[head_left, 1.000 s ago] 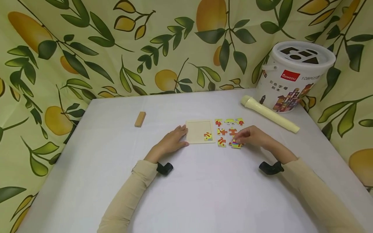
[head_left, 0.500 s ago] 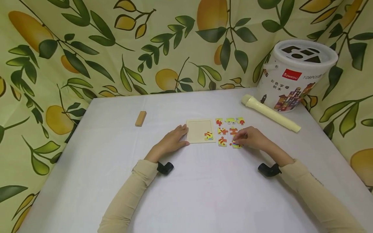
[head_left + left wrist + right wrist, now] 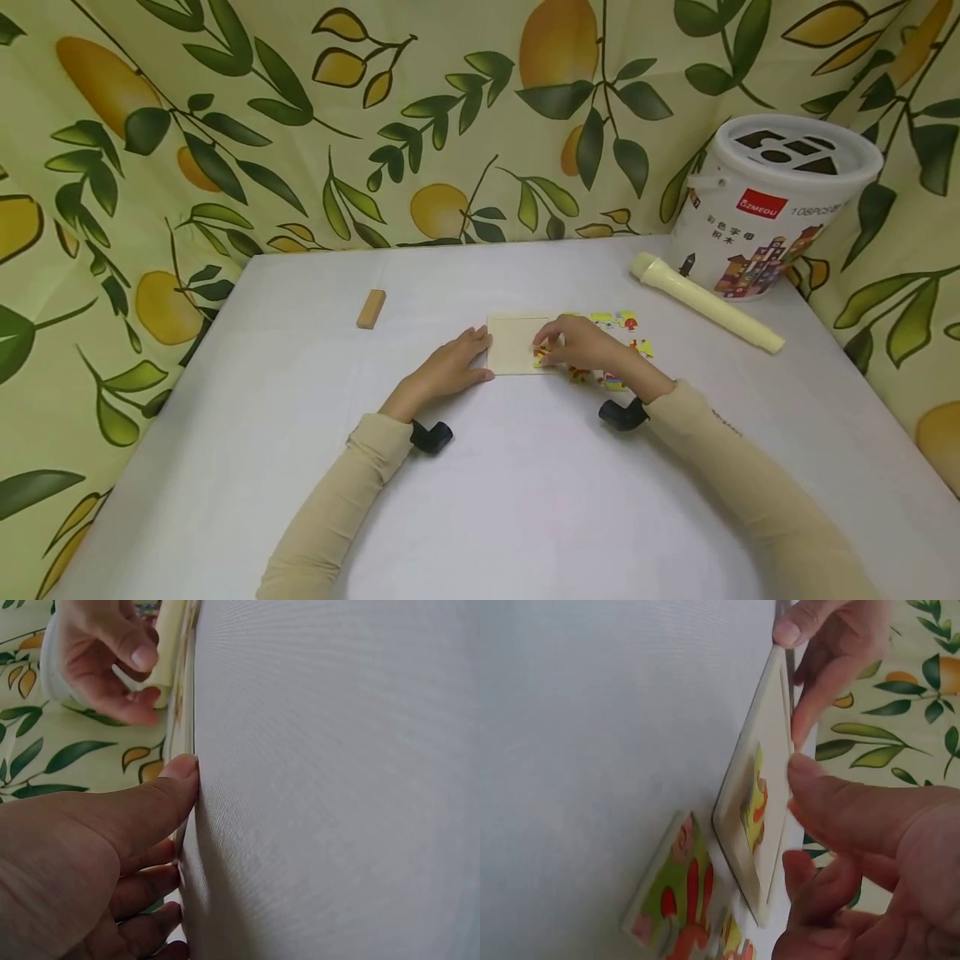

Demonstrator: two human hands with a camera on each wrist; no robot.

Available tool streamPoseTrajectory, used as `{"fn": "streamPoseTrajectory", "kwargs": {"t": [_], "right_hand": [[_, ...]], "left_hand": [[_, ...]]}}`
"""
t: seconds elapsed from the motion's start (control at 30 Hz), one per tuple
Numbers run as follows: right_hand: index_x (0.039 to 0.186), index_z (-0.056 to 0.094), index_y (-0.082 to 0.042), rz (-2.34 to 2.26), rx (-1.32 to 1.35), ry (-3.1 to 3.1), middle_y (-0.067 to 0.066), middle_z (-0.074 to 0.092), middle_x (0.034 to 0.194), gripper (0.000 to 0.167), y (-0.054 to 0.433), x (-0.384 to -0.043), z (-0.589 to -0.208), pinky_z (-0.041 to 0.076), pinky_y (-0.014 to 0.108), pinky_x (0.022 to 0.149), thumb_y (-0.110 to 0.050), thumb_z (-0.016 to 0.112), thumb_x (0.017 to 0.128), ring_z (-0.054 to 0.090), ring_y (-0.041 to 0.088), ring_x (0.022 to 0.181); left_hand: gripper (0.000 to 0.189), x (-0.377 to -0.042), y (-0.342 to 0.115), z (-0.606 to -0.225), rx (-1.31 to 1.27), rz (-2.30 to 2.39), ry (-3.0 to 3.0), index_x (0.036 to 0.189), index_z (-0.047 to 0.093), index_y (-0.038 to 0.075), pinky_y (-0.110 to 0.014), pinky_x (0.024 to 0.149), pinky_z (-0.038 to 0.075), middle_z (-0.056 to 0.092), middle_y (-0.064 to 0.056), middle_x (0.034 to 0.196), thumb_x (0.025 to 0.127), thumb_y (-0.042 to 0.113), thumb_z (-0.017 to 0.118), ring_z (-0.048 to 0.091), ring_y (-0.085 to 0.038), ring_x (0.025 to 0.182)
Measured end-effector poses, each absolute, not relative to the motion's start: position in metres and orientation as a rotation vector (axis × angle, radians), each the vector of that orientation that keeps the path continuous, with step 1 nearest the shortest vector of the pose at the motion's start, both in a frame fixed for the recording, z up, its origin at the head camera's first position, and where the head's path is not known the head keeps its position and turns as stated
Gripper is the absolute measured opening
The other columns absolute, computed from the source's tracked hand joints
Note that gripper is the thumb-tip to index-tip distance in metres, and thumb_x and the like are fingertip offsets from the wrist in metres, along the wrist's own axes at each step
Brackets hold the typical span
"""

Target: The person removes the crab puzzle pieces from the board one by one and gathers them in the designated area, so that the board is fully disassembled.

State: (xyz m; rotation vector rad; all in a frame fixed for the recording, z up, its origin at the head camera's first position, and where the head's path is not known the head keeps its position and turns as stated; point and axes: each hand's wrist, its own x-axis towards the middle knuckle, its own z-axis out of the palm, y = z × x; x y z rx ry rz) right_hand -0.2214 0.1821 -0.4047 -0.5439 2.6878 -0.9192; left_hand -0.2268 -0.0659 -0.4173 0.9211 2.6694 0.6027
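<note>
A square wooden puzzle board (image 3: 513,340) lies flat on the white table, with one yellow-and-red puzzle piece (image 3: 756,806) in its lower right corner. My left hand (image 3: 448,365) rests along the board's left edge, thumb by the near corner and fingers extended. Over the board's right side is my right hand (image 3: 588,342), its fingers loosely bent near that piece; no piece shows between thumb and fingers in the right wrist view. Several loose puzzle pieces (image 3: 615,382) lie right of the board, some hidden under the right hand and forearm.
A small wooden block (image 3: 371,309) lies left of the board, toward the back. A cream-coloured tube (image 3: 708,304) lies at the back right, in front of a white lidded bucket (image 3: 776,204). Fruit-patterned cloth (image 3: 442,125) hangs behind the table.
My right hand has moved left from the loose pieces to over the board's right side. The rainbow-striped piece it was at still lies among the loose ones. My left hand stays at the board.
</note>
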Motion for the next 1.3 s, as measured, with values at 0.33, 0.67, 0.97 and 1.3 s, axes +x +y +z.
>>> {"fn": "streamPoseTrajectory", "kwargs": {"t": [0.33, 0.67, 0.97, 1.3], "right_hand": [[0.096, 0.066, -0.007, -0.848, -0.512, 2.700, 0.009, 0.051, 0.082, 0.024, 0.173, -0.224, -0.415, 0.035, 0.026, 0.061, -0.011, 0.075, 0.075, 0.035, 0.016, 0.063], [0.092, 0.060, -0.010, -0.895, -0.575, 2.741, 0.009, 0.055, 0.084, 0.018, 0.174, -0.218, -0.416, 0.039, 0.028, 0.065, -0.008, 0.071, 0.078, 0.046, 0.018, 0.070], [0.095, 0.064, -0.009, -1.102, -0.565, 2.702, 0.009, 0.062, 0.084, 0.013, 0.187, -0.223, -0.416, 0.042, 0.025, 0.057, -0.003, 0.061, 0.085, 0.050, 0.016, 0.066], [0.105, 0.065, -0.004, -1.216, -0.247, 2.624, 0.007, 0.062, 0.088, 0.019, 0.253, -0.205, -0.409, 0.043, 0.024, 0.061, -0.012, 0.060, 0.088, 0.049, 0.015, 0.075]], "left_hand": [[0.063, -0.226, -0.065, -0.418, 0.925, 0.572, 2.687, 0.139, 0.037, 0.000, -0.046, 0.110, 0.025, 0.026, -0.014, 0.150, 0.088, 0.030, 0.061, 0.021, -0.030, 0.140], [0.063, -0.225, -0.065, -0.419, 0.934, 0.567, 2.690, 0.138, 0.038, 0.000, -0.046, 0.110, 0.026, 0.027, -0.015, 0.149, 0.088, 0.030, 0.061, 0.022, -0.031, 0.139], [0.064, -0.228, -0.062, -0.418, 0.938, 0.541, 2.694, 0.139, 0.037, 0.000, -0.044, 0.111, 0.025, 0.026, -0.014, 0.150, 0.088, 0.030, 0.060, 0.021, -0.031, 0.140], [0.064, -0.228, -0.063, -0.420, 0.935, 0.548, 2.699, 0.140, 0.036, 0.001, -0.046, 0.110, 0.025, 0.026, -0.014, 0.150, 0.088, 0.031, 0.060, 0.021, -0.031, 0.140]]}}
